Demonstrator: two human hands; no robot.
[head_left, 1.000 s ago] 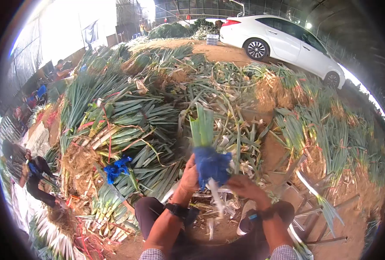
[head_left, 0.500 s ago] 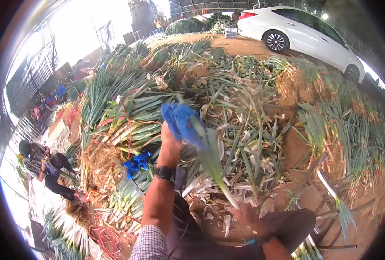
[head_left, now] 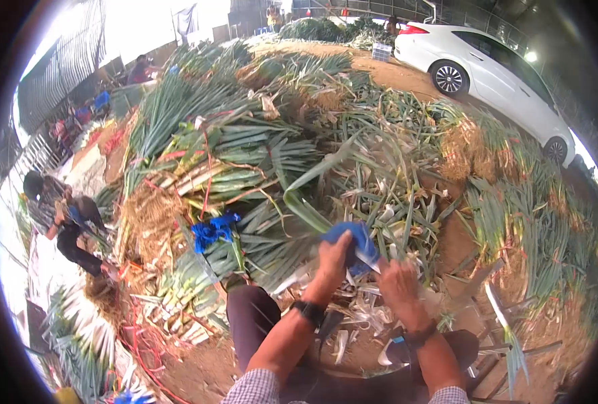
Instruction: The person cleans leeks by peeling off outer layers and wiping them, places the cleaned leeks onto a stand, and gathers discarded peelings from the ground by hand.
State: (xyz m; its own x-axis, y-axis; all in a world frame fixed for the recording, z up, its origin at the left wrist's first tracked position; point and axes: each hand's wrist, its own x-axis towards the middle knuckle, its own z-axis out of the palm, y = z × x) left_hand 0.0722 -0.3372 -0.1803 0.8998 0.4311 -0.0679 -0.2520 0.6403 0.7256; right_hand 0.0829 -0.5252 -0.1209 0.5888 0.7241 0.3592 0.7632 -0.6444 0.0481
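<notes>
My left hand (head_left: 332, 259) is closed round a blue cloth (head_left: 354, 237), which is wrapped about a leek (head_left: 304, 210). The leek's green leaves stick out up and to the left of the cloth. Close on the right, my right hand (head_left: 398, 286) is closed at the leek's lower, white end, mostly covered by the fingers. Beneath both hands lie loose leaves and peeled scraps (head_left: 359, 303). A second blue cloth (head_left: 215, 232) rests on the heap left of my hands.
Heaped leeks (head_left: 258, 155) fill the ground ahead, with more bundles (head_left: 514, 209) at the right. A single leek (head_left: 504, 316) lies near my right knee. Another person (head_left: 70, 215) sits at the left beside white-stemmed leeks (head_left: 83, 323). A white car (head_left: 487, 74) stands behind.
My left hand and the cloth have come down and right, towards the right hand. The cloth now sits near the leek's white end. My right hand has risen slightly.
</notes>
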